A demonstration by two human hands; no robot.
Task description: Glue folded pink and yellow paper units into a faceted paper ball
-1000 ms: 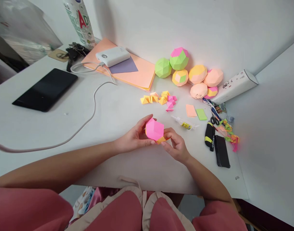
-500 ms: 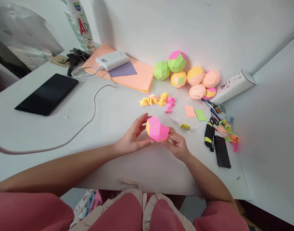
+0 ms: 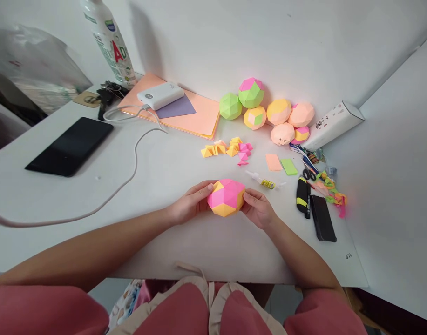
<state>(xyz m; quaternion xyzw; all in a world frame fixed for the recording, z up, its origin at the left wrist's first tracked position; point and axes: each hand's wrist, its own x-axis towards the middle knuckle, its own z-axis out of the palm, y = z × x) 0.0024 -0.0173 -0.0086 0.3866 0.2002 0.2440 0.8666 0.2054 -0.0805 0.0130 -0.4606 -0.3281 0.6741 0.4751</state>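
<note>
A pink and yellow-orange faceted paper ball is held over the white desk between both hands. My left hand grips its left side, thumb on the upper edge and fingers behind. On the opposite side my right hand closes on it with thumb and fingers. Just beyond lies a small glue tube with a yellow label. Folded yellow paper pieces and folded pink paper pieces sit farther back. Two small stacks of paper slips, peach and green, lie to their right.
Several finished paper balls rest against the wall. Scissors, a black and yellow cutter and a black case lie at the right. A tablet, a power bank with cable and a tall bottle stand left.
The paper ball has been turned in the hands, so yellow faces now show at its front below the pink ones. My left thumb has moved from beneath it to its upper side.
</note>
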